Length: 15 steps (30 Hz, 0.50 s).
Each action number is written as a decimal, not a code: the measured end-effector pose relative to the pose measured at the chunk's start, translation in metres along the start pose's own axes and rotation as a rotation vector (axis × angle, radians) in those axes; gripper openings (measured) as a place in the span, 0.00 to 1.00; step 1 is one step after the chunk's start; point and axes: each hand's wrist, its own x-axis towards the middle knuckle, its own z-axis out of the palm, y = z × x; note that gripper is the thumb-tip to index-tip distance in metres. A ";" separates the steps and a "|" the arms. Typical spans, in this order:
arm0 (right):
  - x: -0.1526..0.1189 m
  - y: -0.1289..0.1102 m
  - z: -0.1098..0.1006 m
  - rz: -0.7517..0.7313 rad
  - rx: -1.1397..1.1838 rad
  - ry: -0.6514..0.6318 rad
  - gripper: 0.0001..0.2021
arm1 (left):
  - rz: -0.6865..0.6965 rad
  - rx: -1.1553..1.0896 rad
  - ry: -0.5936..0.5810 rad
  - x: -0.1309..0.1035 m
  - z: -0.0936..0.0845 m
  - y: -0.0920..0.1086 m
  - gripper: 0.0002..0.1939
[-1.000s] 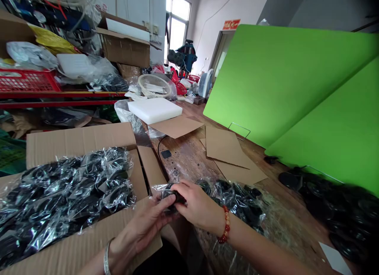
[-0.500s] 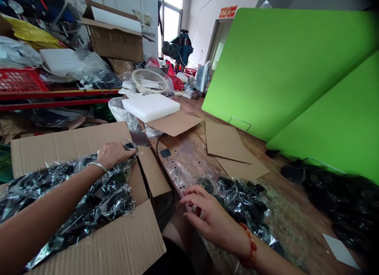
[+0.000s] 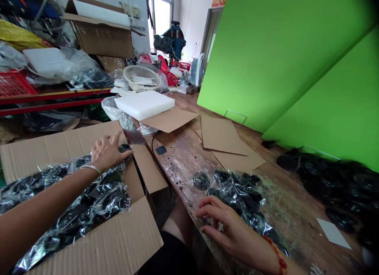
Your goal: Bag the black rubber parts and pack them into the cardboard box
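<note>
Bagged black parts point(image 3: 74, 196), each in crinkly clear film, are filling the open cardboard carton point(image 3: 97, 247) at the person's left; too many and too overlapped to count. Left hand point(image 3: 108, 150) is reaching to the carton's far right corner, fingers loosely spread, fingertips pressing on one wrapped piece point(image 3: 126, 148) at the top of the pile. Cannot tell whether it is gripping or only resting there; reading it as the placing step.

Right hand point(image 3: 233, 233) is lying palm down, fingers half curled and holding nothing, on the near edge of a second heap of wrapped parts point(image 3: 237, 192) on the wooden bench point(image 3: 183, 156). Judging by this, the next pick is being lined up: it calls for closing on a single bag without dragging its neighbours, since the film is slippery and the bags are tangling together.

Counts, as far as they are showing:
- one carton, flaps open
- two heaps of wrapped parts, one in the carton, one on the bench
- one loose pile of unwrapped black discs point(image 3: 334, 184) at far right, blurred, not countable
- three flat cardboard sheets point(image 3: 222, 135) on the bench, possibly more underneath
- one white foam slab point(image 3: 144, 103)
- two green panels point(image 3: 266, 66) standing along the bench
- one white basket point(image 3: 142, 77) further back
</note>
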 end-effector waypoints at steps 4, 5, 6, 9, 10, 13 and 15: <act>-0.004 0.004 -0.004 0.017 -0.017 -0.015 0.13 | 0.290 0.077 -0.079 -0.002 0.000 -0.001 0.23; -0.004 0.004 -0.004 0.018 -0.023 -0.023 0.13 | 0.293 0.102 -0.127 0.000 0.002 -0.002 0.23; -0.004 0.004 -0.005 0.018 -0.030 -0.030 0.13 | 0.275 0.120 -0.154 0.002 0.005 -0.003 0.23; -0.004 0.004 -0.004 0.024 -0.047 -0.064 0.12 | 0.197 0.156 -0.181 0.010 0.015 -0.003 0.24; -0.004 0.003 -0.004 0.029 -0.047 -0.077 0.12 | 0.174 0.166 -0.191 0.012 0.019 -0.002 0.24; -0.008 0.003 -0.003 0.050 -0.042 -0.112 0.12 | 0.121 0.172 -0.210 0.018 0.031 -0.001 0.23; -0.010 0.004 -0.002 0.059 -0.052 -0.128 0.12 | 0.097 0.149 -0.215 0.022 0.033 -0.004 0.26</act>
